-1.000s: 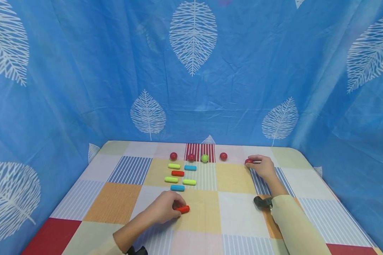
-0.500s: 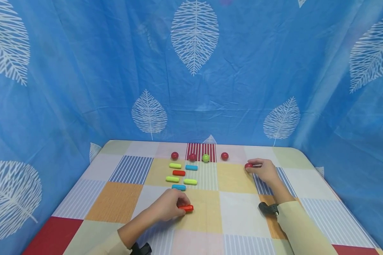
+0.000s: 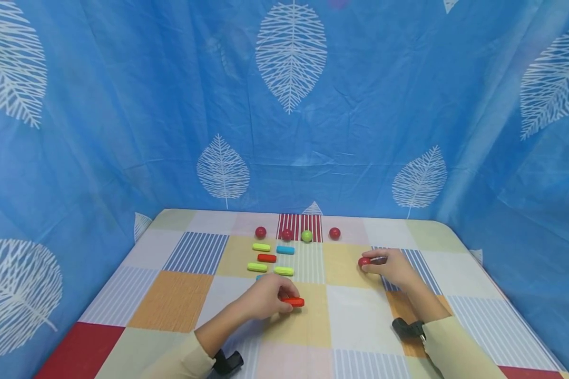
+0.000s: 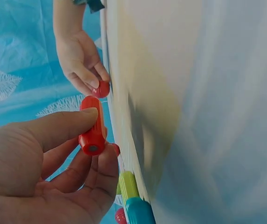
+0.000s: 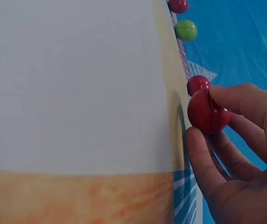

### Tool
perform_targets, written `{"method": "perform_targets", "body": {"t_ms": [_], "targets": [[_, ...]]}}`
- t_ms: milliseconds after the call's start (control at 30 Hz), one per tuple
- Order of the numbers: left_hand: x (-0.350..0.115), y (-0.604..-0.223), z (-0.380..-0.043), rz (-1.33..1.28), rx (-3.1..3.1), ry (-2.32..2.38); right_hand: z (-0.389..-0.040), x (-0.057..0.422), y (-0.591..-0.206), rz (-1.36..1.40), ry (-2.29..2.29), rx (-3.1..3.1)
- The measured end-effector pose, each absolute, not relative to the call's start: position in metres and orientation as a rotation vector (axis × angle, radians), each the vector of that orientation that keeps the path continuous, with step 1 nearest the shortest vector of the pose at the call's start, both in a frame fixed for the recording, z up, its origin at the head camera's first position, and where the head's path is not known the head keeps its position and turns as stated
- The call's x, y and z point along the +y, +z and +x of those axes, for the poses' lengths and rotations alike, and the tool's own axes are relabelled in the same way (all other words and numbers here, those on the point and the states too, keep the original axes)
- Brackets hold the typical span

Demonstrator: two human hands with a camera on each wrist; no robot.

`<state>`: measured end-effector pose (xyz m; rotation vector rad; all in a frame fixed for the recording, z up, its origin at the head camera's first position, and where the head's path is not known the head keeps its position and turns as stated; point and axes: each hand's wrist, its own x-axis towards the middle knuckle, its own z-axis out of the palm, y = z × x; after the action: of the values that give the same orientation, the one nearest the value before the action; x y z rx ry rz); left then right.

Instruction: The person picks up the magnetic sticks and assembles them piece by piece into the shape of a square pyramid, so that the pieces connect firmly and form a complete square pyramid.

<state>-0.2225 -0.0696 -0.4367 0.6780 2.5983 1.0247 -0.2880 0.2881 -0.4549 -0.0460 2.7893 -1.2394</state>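
Observation:
My left hand [image 3: 268, 297] pinches a short red rod [image 3: 293, 302] between thumb and fingers. In the left wrist view the red rod [image 4: 93, 130] shows ridged sides and a round grey spot on its end. Over to the right, my right hand [image 3: 392, 267] grips a red ball [image 3: 364, 262] by its fingertips. The right wrist view shows a dark seam round that red ball [image 5: 208, 112]. Just beyond the left hand lies a blue rod [image 3: 258, 278], mostly hidden behind it.
Yellow rods [image 3: 283, 271], a red rod [image 3: 267, 258] and a blue rod [image 3: 285, 250] lie left of centre on the patchwork cloth [image 3: 355, 316]. Behind them stand a green ball [image 3: 306, 236] and red balls [image 3: 334, 233]. A blue curtain [image 3: 351, 131] hangs behind the table.
My left hand has moved right and slightly away from me with the red rod, now covering part of the blue rod. My right hand has brought the red ball closer and slightly left.

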Motion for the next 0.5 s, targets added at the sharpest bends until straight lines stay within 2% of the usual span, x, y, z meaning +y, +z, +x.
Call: {"method": "perform_targets", "body": {"t_ms": [500], "targets": [[-0.033, -0.442, -0.234, 0.621, 2.578, 1.126, -0.249, 0.275, -0.454, -0.21, -1.323, 2.652]]}}
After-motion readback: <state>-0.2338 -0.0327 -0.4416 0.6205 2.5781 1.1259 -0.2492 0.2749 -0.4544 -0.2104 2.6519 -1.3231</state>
